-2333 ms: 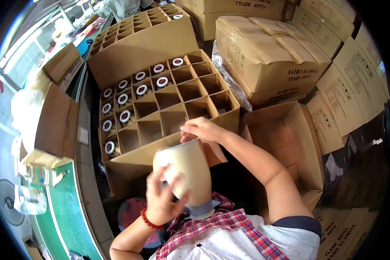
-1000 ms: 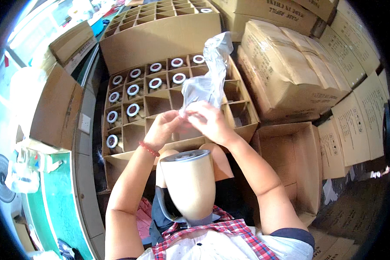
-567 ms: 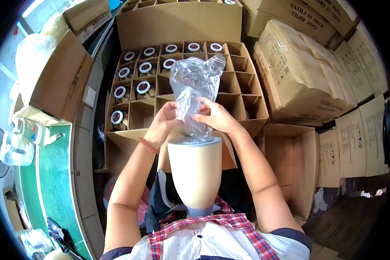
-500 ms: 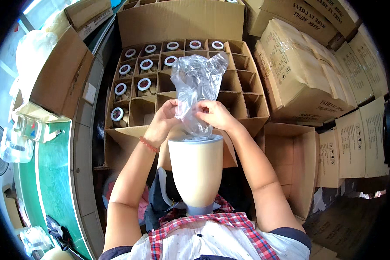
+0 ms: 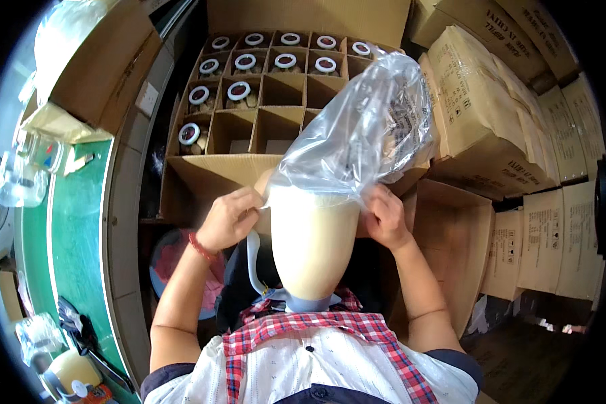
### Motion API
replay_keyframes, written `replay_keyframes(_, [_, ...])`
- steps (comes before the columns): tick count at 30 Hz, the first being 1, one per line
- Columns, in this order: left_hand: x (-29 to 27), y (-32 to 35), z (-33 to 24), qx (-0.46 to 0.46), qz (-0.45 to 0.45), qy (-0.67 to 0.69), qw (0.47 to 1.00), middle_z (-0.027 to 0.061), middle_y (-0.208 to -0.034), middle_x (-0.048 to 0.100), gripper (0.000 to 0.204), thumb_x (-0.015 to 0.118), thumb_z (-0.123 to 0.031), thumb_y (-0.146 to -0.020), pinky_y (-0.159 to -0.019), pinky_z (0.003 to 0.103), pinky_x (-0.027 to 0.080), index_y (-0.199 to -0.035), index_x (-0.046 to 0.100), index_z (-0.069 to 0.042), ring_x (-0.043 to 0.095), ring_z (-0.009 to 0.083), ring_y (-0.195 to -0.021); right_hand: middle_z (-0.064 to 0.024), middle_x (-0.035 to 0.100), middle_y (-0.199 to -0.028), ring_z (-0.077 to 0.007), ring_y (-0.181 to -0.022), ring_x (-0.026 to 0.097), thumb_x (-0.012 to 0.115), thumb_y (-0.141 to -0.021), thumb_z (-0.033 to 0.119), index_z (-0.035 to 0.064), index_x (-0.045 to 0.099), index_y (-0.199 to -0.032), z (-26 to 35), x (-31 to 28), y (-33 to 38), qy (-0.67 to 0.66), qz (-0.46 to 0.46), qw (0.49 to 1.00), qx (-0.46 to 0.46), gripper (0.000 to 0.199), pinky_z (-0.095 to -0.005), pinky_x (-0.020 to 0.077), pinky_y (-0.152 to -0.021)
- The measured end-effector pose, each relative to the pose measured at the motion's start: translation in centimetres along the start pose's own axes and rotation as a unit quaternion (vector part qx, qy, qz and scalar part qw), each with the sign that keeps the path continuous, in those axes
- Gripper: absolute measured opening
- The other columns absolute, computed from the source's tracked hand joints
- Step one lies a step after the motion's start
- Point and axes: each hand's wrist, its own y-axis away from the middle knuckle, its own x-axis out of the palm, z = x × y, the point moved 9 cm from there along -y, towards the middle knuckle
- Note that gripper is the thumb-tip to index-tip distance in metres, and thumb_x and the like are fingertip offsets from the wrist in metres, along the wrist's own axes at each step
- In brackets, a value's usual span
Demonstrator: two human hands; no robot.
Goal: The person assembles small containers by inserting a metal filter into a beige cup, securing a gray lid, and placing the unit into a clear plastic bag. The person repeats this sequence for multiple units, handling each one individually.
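Observation:
A cream vacuum jug [image 5: 314, 246] stands upside down against my apron, its blue-grey end toward my body and a pale handle [image 5: 254, 262] on its left. Over its far end lies a clear plastic bag [image 5: 343, 135], puffed out and trailing away to the right. My left hand [image 5: 232, 219] is closed in a pinch on the bag's edge at the jug's left side. On the opposite side, my right hand [image 5: 387, 217] pinches the other part of that edge. The bag's mouth reaches just over the jug's rim.
Beyond my hands is a divided carton [image 5: 202, 168] with several white-ringed flask refills [image 5: 241, 93] in its cells. Taped cartons [image 5: 485, 114] stack up at right, above an open box [image 5: 451, 236]. A green table [image 5: 81, 236] at left bears black gloves [image 5: 77, 326] and another cream jug [image 5: 75, 370].
The bag has been opened out and drawn over the jug's far end. My hands have moved apart and closer to me, one to each side of the jug.

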Motion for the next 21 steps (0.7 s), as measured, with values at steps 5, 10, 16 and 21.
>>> replay_keyframes(5, [0.7, 2.2, 2.7, -0.198, 0.033, 0.276, 0.940, 0.0085, -0.093, 0.057, 0.017, 0.044, 0.012, -0.082, -0.068, 0.028, 0.052, -0.086, 0.058, 0.003, 0.060, 0.0158, -0.077, -0.0126, 0.058, -0.081, -0.0345, -0.076, 0.060, 0.061, -0.059, -0.009, 0.0037, 0.057, -0.077, 2.6, -0.3, 2.2, 0.032, 0.057, 0.998, 0.000, 0.022, -0.0393, 0.0506, -0.061])
replay_keyframes(10, [0.9, 4.3, 1.8, -0.073, -0.110, 0.118, 0.984, 0.0045, -0.078, 0.054, 0.014, 0.044, 0.010, -0.080, -0.061, 0.025, 0.045, -0.085, 0.054, 0.001, 0.054, 0.0127, -0.069, -0.0160, 0.059, -0.083, -0.0354, -0.072, 0.061, 0.061, -0.064, -0.008, 0.0015, 0.055, -0.080, 3.2, 0.2, 3.5, -0.009, 0.080, 0.993, 0.088, 0.019, -0.0409, 0.0505, -0.060])
replay_keyframes(16, [4.4, 13.9, 3.0, -0.318, -0.165, 0.347, 0.866, 0.0045, -0.066, 0.055, 0.014, 0.038, -0.001, -0.092, -0.051, 0.027, 0.046, -0.094, 0.051, -0.002, 0.054, 0.0142, -0.054, -0.0145, 0.057, -0.076, -0.0333, -0.061, 0.057, 0.059, -0.067, -0.003, 0.0023, 0.055, -0.076, 7.4, 2.3, 9.0, -0.115, 0.172, 0.971, 0.123, 0.012, -0.0407, 0.0464, -0.053])
replay_keyframes(21, [6.3, 20.9, -4.8, -0.239, 0.152, 0.128, 0.950, 0.0139, -0.085, 0.059, 0.012, 0.058, 0.002, -0.073, -0.071, 0.037, 0.050, -0.085, 0.059, 0.002, 0.061, 0.0309, -0.081, -0.0122, 0.061, -0.084, -0.0266, -0.067, 0.063, 0.069, -0.073, 0.006, 0.0054, 0.058, -0.081, 10.6, 1.3, 16.4, -0.227, 0.286, 0.912, 0.186, 0.013, -0.0338, 0.0529, -0.058])
